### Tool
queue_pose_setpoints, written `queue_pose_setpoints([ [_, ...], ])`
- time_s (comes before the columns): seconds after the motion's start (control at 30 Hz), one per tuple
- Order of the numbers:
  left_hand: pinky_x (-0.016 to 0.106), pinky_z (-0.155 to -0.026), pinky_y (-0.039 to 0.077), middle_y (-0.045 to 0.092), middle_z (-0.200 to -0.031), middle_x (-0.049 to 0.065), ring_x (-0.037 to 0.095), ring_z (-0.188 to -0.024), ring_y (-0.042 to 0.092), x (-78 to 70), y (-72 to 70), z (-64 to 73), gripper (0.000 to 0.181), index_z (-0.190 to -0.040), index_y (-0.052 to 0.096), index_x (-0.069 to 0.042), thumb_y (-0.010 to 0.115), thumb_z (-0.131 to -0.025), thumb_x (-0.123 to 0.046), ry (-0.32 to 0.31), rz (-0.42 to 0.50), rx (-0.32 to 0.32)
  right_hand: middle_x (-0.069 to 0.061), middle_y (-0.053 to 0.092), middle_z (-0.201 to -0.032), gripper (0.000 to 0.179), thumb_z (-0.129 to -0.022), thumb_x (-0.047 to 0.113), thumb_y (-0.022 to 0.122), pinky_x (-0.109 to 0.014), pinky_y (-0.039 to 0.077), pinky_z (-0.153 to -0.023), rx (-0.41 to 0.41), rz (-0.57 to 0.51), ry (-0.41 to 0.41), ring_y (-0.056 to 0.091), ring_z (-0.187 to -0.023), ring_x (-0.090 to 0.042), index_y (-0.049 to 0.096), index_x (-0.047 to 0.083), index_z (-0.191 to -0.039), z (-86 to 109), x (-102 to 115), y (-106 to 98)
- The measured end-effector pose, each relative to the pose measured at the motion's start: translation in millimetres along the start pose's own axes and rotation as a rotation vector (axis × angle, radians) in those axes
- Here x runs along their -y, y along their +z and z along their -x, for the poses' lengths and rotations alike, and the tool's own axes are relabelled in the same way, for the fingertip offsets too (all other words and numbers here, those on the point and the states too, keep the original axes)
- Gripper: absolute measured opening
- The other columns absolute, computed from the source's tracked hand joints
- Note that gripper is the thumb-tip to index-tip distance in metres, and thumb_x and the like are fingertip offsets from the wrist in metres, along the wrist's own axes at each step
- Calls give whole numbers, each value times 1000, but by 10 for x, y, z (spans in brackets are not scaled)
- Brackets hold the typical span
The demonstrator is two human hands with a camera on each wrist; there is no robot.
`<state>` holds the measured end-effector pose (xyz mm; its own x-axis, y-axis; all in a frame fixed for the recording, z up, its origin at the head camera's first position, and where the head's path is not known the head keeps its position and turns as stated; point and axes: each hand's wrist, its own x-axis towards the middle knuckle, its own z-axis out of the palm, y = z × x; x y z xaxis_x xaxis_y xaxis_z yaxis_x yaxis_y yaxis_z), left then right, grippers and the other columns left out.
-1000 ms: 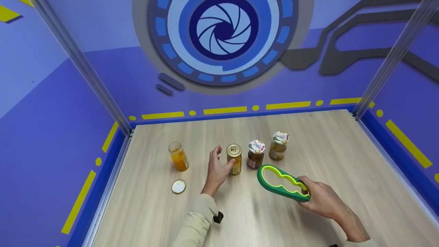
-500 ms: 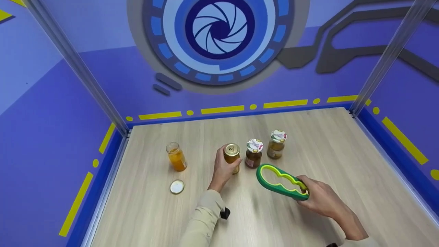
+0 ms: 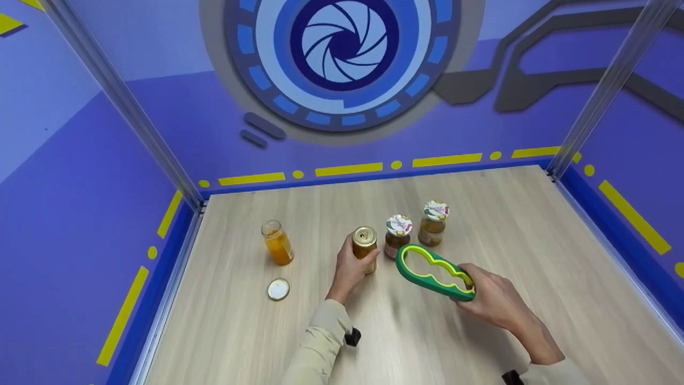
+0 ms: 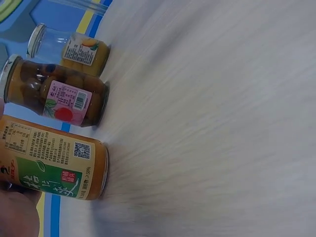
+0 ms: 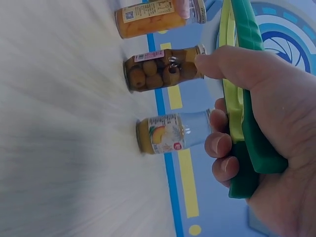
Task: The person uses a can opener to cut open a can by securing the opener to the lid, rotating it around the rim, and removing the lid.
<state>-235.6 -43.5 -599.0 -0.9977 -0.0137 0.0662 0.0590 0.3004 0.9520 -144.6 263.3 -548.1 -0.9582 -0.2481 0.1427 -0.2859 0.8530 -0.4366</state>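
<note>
In the head view my left hand [image 3: 350, 269] grips a glass jar of orange fruit [image 3: 365, 248] with a gold lid. The left wrist view shows that jar's green and cream label [image 4: 49, 168], thumb and fingers at its upper part. My right hand [image 3: 497, 294] holds a green jar opener [image 3: 435, 272] with a yellow scalloped inner edge, raised over the table to the right of the held jar. In the right wrist view the fingers [image 5: 219, 145] curl round the opener's green frame. Close behind the opener stands a jar of dark round fruit [image 3: 395, 246] with a patterned white lid.
A jar of pale yellow fruit [image 3: 432, 230] stands at the back right. To the left is a lidless jar of orange fruit [image 3: 279, 248], with a loose lid [image 3: 278, 289] lying in front of it. Blue walls [image 3: 176, 133] border the wooden table [image 3: 240, 331].
My left hand has moved right and closed round the gold-lidded jar. The right hand, still holding the jar opener, has shifted slightly left and away from me, toward the jars.
</note>
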Motion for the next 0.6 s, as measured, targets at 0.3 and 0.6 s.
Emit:
queue_pose_setpoints([
  [0.3, 48, -115, 39, 54, -144, 10, 27, -135, 51, -30, 10, 274, 70, -151, 43, -6, 79, -94, -26, -6, 34, 76, 4, 59, -86, 53, -76, 23, 89, -35, 47, -64, -18, 12, -38, 53, -72, -13, 64, 7, -120, -133, 152, 2],
  [0.6, 49, -117, 35, 51, -148, 7, 26, -139, 47, -31, -3, 566, 73, -152, 42, -10, 77, -94, -38, 13, 72, 135, 3, 61, -89, 54, -74, 24, 89, -33, 46, -62, -34, 17, -119, 52, -72, -12, 64, 8, -119, -252, 338, 31],
])
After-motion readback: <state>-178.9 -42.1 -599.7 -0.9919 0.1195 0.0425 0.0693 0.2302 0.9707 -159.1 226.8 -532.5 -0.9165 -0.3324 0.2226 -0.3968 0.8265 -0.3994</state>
